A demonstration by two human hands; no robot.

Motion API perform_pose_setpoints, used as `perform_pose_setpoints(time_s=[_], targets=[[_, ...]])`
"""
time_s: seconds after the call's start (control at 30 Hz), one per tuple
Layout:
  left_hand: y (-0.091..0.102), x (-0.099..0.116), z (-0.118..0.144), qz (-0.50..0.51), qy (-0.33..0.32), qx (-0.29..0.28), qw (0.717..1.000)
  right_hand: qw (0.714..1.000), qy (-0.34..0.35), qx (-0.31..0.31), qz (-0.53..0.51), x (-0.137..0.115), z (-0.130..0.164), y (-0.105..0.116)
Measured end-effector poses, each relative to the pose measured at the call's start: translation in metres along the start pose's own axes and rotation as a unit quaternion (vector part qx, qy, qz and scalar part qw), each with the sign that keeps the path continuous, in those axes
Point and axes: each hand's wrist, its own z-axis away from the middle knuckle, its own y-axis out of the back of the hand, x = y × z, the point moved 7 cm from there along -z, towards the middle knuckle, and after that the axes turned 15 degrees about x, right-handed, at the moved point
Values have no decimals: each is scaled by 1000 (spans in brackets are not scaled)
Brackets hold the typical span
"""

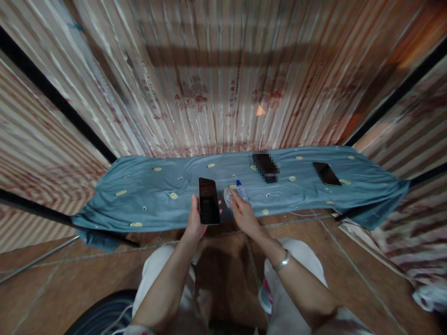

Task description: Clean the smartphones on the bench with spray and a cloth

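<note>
My left hand [195,219] is closed round a black smartphone [208,201], its dark screen facing up toward me. The thumb lies along the phone's left edge and fingertips show at its right edge. Just to the right, my right hand [243,214] pinches a pale, whitish cloth or pad [227,197], whose exact kind I cannot make out. Beside those fingers lies a small clear bottle with a blue cap [240,190], on the cloth-covered table. The right hand is close to the bottle; whether they touch is unclear.
A blue-green cloth with yellow prints [188,170] covers the long narrow table. Farther back lies a pixelated dark object [265,166]; another dark phone [327,174] rests at the right. Black poles [52,90] and striped curtains [216,93] enclose the table.
</note>
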Motion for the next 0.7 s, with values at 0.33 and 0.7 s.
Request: perform_pose_setpoints(time_s=[0.33,0.7], targets=[[7,-15,-4,-42,36,21,998,970,200,-132,36,-47,57,-50],[-1,-39,4,-79,-65,-28,994,986,147,-58,57,-21,5,-30]])
